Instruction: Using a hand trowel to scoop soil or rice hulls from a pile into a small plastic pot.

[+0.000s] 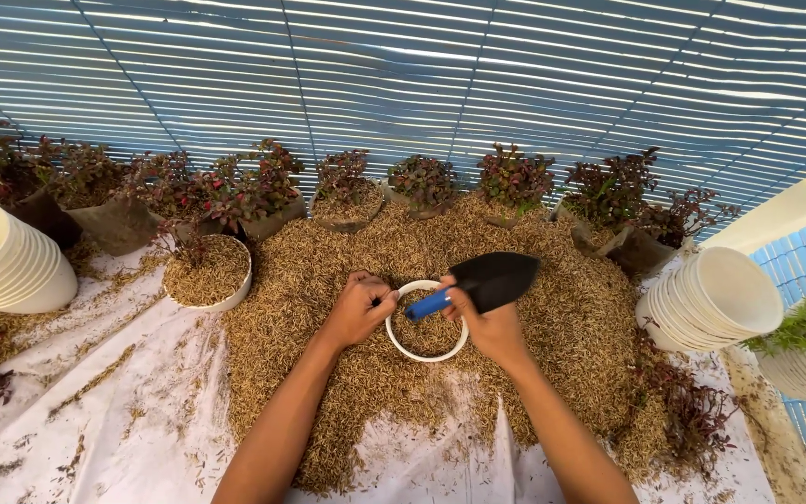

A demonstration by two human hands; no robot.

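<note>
— Where is the pot (426, 322) sitting?
— In the husk pile (552, 327); our left hand (356, 308) is gripping its rim, fingers curled shut.
— And our right hand (482, 317)?
— It's clenching the trowel (478, 283) over the pot; plants (515, 177) are lining the pile behind.

Left hand (358, 308) curled, right hand (489, 322) apparently fisted.

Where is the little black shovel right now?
In the head view, the black trowel is just right of centre, held by its blue handle in the right hand, above the white pot on the husk pile.
</note>
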